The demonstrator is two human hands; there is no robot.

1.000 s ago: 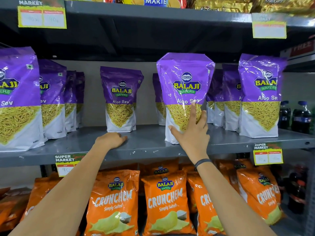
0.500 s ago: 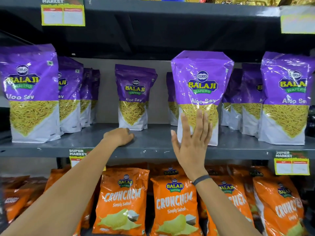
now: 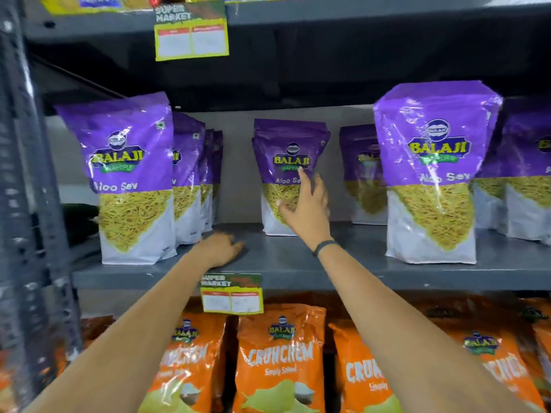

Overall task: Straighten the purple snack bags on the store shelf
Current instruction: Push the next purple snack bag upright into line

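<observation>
Judging by look: purple snack bag [image 3: 290,162] set back at mid-shelf is a light, crinkly, slippery film pouch with loose contents, soft-sided; best taken by both side edges, not the top seal. Right hand [image 3: 307,208], fingers spread, empty, reaches in front of its lower face; contact cannot be told. Left hand [image 3: 219,250] rests loosely curled on the shelf [image 3: 298,257], down-left of the bag.

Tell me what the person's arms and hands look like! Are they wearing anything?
Both arms are bare, with no sleeves in view. The right hand has a thin dark band around its wrist. The left hand shows no band, ring or glove, though it is a bit blurred. No gloves on either hand.
</observation>
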